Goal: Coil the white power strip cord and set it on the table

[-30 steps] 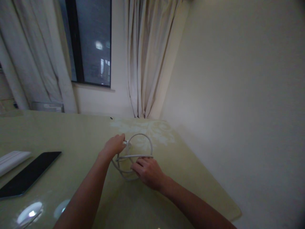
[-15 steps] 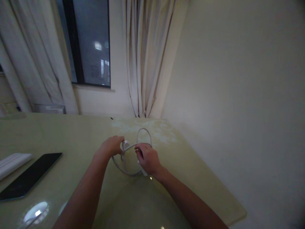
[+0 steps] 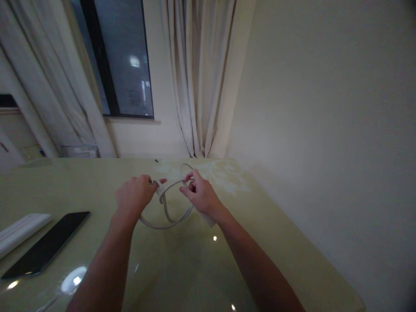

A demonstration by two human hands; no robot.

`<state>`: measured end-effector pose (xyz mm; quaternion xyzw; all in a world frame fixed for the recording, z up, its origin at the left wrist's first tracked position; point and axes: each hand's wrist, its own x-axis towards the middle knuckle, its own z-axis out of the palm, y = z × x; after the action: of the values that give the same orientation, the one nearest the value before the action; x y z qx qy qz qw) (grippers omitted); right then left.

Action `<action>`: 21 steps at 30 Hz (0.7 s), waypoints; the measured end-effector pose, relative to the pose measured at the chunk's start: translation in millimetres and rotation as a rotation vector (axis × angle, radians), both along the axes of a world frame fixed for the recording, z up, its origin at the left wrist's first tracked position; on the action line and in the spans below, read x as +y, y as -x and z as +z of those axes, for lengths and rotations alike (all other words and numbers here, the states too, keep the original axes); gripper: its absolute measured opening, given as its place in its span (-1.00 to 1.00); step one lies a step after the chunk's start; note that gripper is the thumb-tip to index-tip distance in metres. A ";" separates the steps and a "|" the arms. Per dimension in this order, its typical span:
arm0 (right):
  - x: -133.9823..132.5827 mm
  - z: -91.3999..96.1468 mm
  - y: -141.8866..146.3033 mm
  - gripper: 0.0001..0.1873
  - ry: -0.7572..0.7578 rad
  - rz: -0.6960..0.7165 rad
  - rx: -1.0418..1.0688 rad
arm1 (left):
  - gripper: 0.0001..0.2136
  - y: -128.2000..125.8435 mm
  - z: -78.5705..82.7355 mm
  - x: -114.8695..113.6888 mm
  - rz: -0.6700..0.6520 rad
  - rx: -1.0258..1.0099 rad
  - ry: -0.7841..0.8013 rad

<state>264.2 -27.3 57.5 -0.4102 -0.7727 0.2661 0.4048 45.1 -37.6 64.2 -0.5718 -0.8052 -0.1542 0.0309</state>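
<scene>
A white cable [image 3: 169, 219] hangs in loops between my two hands, lifted a little above the glossy yellow-green table [image 3: 182, 268]. My left hand [image 3: 134, 195] is closed on one part of the cable near its left loop. My right hand [image 3: 199, 194] pinches the cable's upper loop between thumb and fingers. A white end piece shows just under my right wrist.
A black phone or tablet [image 3: 47, 245] lies flat at the left of the table, with a white flat object [image 3: 19, 232] beside it. Curtains [image 3: 195, 78] and a dark window [image 3: 120, 60] stand behind the table. A plain wall [image 3: 325, 130] borders the right side.
Both hands have lifted the cable off the table and toward me. My right hand moved from lying on the coil to pinching its upper loop.
</scene>
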 end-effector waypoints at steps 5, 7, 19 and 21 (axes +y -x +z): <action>-7.1 11.2 -8.4 -0.35 0.038 0.126 0.150 | -0.38 -1.3 5.0 0.0 -0.032 -0.030 -0.152; -6.5 10.0 -6.2 -0.36 0.104 0.199 0.236 | -0.44 -7.6 8.5 -0.4 -0.090 -0.080 -0.256; -6.5 14.4 -11.8 -0.37 -0.242 -0.064 0.152 | -0.49 -63.8 35.5 -29.5 -0.274 -0.426 -0.570; -8.7 15.7 -12.7 -0.45 -0.316 -0.104 0.165 | -0.50 -70.1 36.7 -33.4 -0.314 -0.496 -0.568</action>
<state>277.0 -36.0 73.2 -0.3576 -0.7470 0.1529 0.5392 115.2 -71.0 100.9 -0.6019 -0.6165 -0.5066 -0.0315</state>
